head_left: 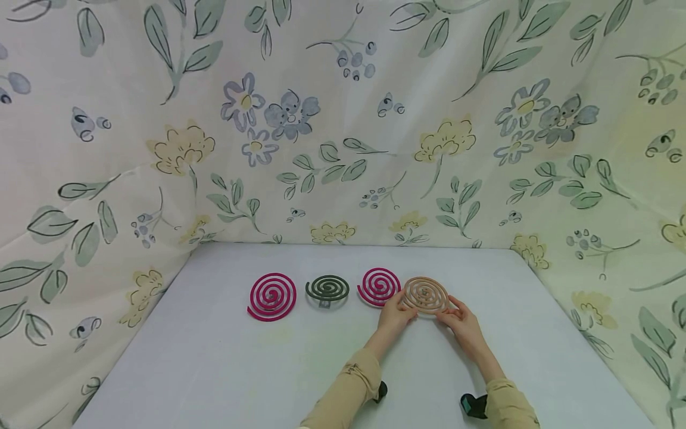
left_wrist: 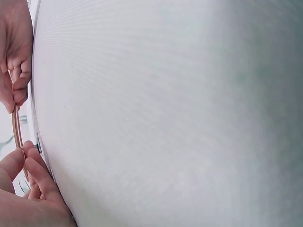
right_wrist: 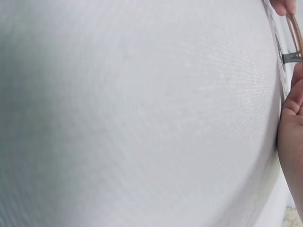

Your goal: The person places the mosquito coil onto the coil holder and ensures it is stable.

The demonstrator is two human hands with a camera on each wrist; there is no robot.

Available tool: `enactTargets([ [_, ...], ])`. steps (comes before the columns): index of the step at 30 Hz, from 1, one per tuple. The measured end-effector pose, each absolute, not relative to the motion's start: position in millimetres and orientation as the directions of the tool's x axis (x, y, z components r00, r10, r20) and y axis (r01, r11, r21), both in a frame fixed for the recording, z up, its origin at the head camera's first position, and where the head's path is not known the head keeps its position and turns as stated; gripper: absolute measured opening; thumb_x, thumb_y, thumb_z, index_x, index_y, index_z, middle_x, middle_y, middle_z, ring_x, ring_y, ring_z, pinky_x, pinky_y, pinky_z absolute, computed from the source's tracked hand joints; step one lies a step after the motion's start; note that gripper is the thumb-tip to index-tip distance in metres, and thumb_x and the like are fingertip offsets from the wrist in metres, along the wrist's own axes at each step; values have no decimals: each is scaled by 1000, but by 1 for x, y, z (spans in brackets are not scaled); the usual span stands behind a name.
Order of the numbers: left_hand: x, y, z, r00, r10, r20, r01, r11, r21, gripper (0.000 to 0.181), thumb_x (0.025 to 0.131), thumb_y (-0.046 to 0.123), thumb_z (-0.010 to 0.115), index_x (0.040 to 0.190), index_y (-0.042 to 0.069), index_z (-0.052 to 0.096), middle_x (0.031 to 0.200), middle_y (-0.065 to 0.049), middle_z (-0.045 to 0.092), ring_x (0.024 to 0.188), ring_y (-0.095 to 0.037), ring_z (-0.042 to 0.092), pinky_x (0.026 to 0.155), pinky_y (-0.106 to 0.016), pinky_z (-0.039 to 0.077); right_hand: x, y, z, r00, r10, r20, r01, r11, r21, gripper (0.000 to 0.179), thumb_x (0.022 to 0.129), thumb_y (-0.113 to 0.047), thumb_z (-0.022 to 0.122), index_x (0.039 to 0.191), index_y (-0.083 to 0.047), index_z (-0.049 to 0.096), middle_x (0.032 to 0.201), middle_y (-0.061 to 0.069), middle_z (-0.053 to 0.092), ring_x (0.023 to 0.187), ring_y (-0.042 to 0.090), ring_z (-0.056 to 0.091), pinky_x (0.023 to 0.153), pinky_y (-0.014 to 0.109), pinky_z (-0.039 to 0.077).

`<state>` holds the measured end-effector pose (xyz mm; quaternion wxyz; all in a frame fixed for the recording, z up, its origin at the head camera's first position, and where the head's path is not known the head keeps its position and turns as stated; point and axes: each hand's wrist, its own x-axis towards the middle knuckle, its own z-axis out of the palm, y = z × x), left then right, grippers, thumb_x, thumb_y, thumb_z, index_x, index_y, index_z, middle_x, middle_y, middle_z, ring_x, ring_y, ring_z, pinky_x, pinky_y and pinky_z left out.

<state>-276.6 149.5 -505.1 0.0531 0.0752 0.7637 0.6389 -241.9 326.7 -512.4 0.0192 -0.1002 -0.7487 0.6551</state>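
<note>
A tan spiral mosquito coil (head_left: 424,293) is held between both hands at the right end of a row of coils. My left hand (head_left: 395,317) pinches its near left rim with thumb and fingers. On the opposite side, my right hand (head_left: 464,329) grips the near right rim. From the left wrist view the coil (left_wrist: 17,126) appears edge-on, thin, between the two hands. A small dark metal stand (right_wrist: 291,57) shows under it in the right wrist view. Just left of the left hand is a magenta coil (head_left: 378,287), its lower right edge close to the fingers.
Farther left on the white table (head_left: 236,375) stand a dark green coil (head_left: 328,288) on a small metal stand and another magenta coil (head_left: 272,295). Floral cloth (head_left: 343,179) hangs behind and at both sides. Dark wrist devices (head_left: 474,406) sit below the sleeves.
</note>
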Motion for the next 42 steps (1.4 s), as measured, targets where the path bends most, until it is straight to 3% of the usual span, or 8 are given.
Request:
enactTargets([
  [19,-276,150,-506,-982,187,12,45,172,984,57,81,1,69,134,0,50,73,-18,69,51,-3,50,50,-14,41,-243,328,-516,-981,176,-81,102,115,-988,72,88,-5,61,148,2,20,85,-14,55,77,-8,53,74,10,45],
  [25,-276,150,-505,-983,182,11,45,184,982,57,81,1,69,134,0,50,72,-18,69,51,-3,51,50,-14,40,-243,329,-516,-980,178,-88,111,120,-987,74,88,-7,63,148,1,20,90,-8,57,77,-7,53,74,11,45],
  [42,-277,151,-506,-984,178,13,49,196,979,57,80,1,69,134,0,50,70,-15,69,51,-5,53,50,-15,41,-243,328,-514,-979,177,-96,121,135,-983,74,88,-7,63,148,1,20,90,-9,57,77,-8,53,74,11,45],
])
